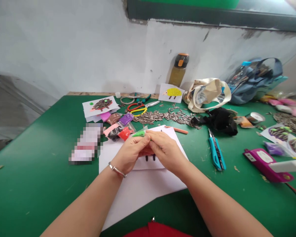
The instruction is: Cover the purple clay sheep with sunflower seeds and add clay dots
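Observation:
My left hand (130,152) and my right hand (166,149) meet above white paper (128,191), fingers closed together around a small green packet (140,132). Its green end sticks out beyond my fingertips. Beneath my hands, two short black marks show on a smaller sheet (150,164). Just beyond my left hand lie a red packet (125,133), a black packet (114,132) and a purple packet (126,118). Sunflower seeds (149,117) are scattered behind the paper, and an orange stick (179,130) lies by its far edge.
A pixelated flat object (86,144) lies left of the paper. A blue cutter (216,153) and a magenta device (266,164) are on the right. Scissors (139,108), a yellow hedgehog picture (172,93), a bottle (179,70) and bags (209,95) stand or lie toward the wall.

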A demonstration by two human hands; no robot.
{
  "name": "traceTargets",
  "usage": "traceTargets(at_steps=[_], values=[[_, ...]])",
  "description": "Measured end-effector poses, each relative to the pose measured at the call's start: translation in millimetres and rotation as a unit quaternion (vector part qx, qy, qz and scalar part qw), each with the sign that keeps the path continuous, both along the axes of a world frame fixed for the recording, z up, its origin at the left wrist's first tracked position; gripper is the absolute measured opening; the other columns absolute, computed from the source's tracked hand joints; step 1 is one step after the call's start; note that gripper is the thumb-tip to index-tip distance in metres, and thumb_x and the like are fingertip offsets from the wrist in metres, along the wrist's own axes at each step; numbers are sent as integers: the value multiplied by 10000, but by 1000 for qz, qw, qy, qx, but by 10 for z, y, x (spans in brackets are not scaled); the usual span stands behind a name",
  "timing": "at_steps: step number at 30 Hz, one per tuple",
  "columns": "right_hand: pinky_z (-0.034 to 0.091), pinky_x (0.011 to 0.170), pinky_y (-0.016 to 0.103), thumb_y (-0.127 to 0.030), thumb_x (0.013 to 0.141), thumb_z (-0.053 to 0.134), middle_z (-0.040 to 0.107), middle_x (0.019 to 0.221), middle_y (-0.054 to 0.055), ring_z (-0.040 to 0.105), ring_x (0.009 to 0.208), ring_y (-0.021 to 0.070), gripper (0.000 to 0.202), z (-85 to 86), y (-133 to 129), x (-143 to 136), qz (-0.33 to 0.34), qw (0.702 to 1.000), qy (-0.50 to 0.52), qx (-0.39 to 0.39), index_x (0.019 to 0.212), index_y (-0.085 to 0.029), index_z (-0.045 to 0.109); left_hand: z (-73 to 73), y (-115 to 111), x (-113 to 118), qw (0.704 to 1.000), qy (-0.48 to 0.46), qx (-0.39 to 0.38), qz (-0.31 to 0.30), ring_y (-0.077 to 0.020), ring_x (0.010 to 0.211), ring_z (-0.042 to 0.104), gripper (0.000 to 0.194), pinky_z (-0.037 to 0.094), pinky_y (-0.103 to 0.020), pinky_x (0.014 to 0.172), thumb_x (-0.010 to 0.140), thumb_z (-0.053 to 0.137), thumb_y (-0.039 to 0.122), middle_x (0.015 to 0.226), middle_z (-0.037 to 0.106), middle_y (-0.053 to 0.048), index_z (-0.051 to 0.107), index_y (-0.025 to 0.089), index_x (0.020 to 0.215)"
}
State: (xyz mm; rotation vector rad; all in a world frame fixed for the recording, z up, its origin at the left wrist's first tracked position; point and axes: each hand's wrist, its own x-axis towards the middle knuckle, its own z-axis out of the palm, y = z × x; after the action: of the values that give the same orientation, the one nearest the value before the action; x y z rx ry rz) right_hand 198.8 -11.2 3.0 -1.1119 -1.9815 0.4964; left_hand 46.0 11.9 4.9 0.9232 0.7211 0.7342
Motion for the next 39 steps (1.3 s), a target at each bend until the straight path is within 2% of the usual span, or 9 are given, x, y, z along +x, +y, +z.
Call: traceTargets(at_steps=[6,14,18,20,23,25,27,33,39], values=[[456,823,282,-213,952,430,684,984,18,608,930,153,212,37,-22,39,-18,999,23,-34,961,-229,641,25,-14,-16,1000,7,-5,-7,-181,762,668,426,522,-310,757,822,626,530,796,716,-88,717,118,879],[391,606,247,-286,826,638,544,642,-55,491,600,99,191,37,4,158,-183,977,88,-72,694,-208,524,12,65,-92,994,44,-38,96,-154,723,652,424,516,-269,714,757,691,538,780,710,-76,725,124,842],[381,587,261,-319,884,560,542,615,-38,476,597,109,258,11,4,128,-142,987,54,-57,656,-204,536,-8,46,-70,995,45,-36,82,-170,747,655,446,515,-303,748,761,675,561,805,710,-82,718,127,854],[417,660,278,-308,934,479,606,683,-13,526,660,122,280,8,-1,104,-107,993,36,-24,703,-205,599,-8,22,-45,996,43,-38,66,-179,764,656,479,513,-315,759,771,648,588,821,711,-92,715,123,864],[429,892,349,-288,956,442,682,1029,48,586,967,176,248,-1,-11,57,-80,996,12,36,933,-224,681,3,-19,-8,999,9,-44,24,-196,817,659,474,512,-334,783,811,602,588,870,710,-98,703,137,916],[382,1008,404,-290,954,448,608,1261,74,519,1161,214,266,-20,-18,23,-71,996,-8,55,1098,-240,666,11,-44,6,998,-40,-58,6,-183,804,656,387,515,-327,765,834,609,535,867,706,-74,686,167,927],[362,1050,429,-293,957,435,541,1359,87,473,1235,225,305,-50,-18,-2,-65,997,-20,49,1174,-239,642,14,-57,8,994,-80,-71,-1,-163,764,649,302,516,-307,734,844,628,473,842,699,-54,672,181,907],[418,1024,422,-290,952,428,628,1238,95,548,1167,212,308,-117,9,15,-85,996,35,5,1158,-216,644,-2,-25,-22,998,-39,-57,0,-174,833,650,252,501,-308,801,798,714,359,891,688,-83,678,137,912],[485,894,349,-195,919,453,693,1054,41,621,989,181,226,13,-32,11,-21,998,50,-43,993,-234,662,-14,-23,-6,999,-10,-44,29,-134,700,621,334,498,-272,713,748,738,449,764,665,-50,674,124,791]])
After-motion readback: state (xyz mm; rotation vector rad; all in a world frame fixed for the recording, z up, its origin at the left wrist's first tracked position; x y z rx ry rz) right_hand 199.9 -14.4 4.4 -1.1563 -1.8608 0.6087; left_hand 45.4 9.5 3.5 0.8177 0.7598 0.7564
